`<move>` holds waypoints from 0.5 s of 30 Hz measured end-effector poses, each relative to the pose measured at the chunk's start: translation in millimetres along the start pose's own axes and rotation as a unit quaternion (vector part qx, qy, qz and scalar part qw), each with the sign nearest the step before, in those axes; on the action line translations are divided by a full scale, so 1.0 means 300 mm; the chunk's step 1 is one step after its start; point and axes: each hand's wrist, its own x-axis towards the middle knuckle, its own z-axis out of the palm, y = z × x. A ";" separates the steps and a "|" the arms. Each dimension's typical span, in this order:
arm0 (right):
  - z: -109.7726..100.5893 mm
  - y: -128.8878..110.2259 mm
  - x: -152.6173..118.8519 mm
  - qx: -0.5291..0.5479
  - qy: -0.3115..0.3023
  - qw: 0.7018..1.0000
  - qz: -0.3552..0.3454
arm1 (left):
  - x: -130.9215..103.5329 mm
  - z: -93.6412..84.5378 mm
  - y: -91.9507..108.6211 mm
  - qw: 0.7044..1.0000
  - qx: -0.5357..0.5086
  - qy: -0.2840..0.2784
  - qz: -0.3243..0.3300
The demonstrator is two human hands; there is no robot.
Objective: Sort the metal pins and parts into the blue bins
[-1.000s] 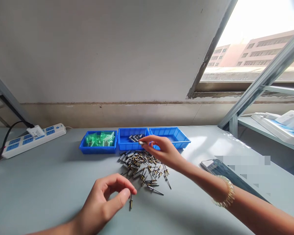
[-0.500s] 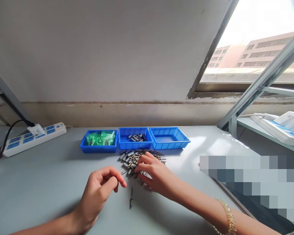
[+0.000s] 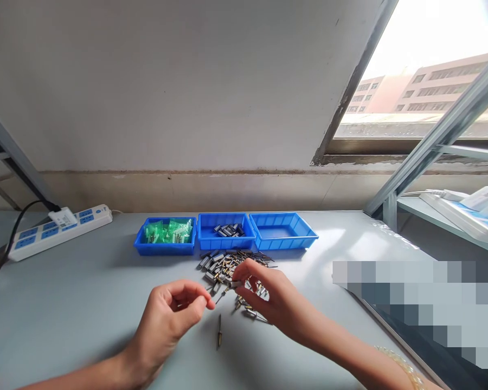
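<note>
A heap of small metal parts [image 3: 217,265], thin pins with brass-coloured collars and grey cylindrical sleeves, lies on the grey table. Over its front right side, my right hand [image 3: 264,287] pinches a grey metal sleeve [image 3: 236,284] between thumb and fingers. My left hand [image 3: 173,319] is just left of the heap, thumb and fingertips together; whatever is between them cannot be made out. A thin dark pin [image 3: 220,297] slants between the two hands. One loose metal pin with a collar [image 3: 219,337] lies by itself in front of the heap.
Behind the heap stand three blue bins: the left bin [image 3: 165,250] with green bags, the middle bin [image 3: 225,244] with grey sleeves, the right bin [image 3: 287,242]. A power strip [image 3: 61,230] lies at left. Metal frame posts [image 3: 415,162] rise at right.
My right hand has lifted a little and drawn back from the heap, with a grey sleeve now showing in its fingers. My left hand's fingertips have moved slightly right.
</note>
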 end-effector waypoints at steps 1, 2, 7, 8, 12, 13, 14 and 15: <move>-0.003 -0.006 -0.003 0.017 0.012 1.000 0.008 | 0.000 0.000 -0.002 1.000 0.010 -0.003 0.001; -0.004 -0.011 -0.006 0.033 0.025 0.999 0.011 | -0.001 -0.001 -0.005 1.000 0.019 -0.005 0.000; -0.005 -0.030 -0.007 0.090 0.059 0.994 -0.013 | -0.007 0.008 -0.018 0.998 0.048 -0.019 -0.020; -0.003 -0.031 -0.006 0.085 0.061 0.994 -0.020 | -0.010 0.011 -0.020 0.999 0.033 -0.034 -0.026; 0.017 -0.028 -0.012 0.052 0.062 0.995 -0.051 | -0.023 0.023 -0.024 0.987 -0.066 -0.143 -0.037; 0.025 -0.026 -0.016 0.051 0.060 0.995 -0.059 | -0.025 0.025 -0.026 0.981 -0.079 -0.172 -0.041; 0.033 -0.024 -0.021 0.052 0.056 0.995 -0.069 | -0.025 0.026 -0.028 0.974 -0.088 -0.202 -0.046; 0.042 -0.023 -0.025 0.053 0.051 0.994 -0.081 | -0.024 0.026 -0.030 0.966 -0.096 -0.232 -0.055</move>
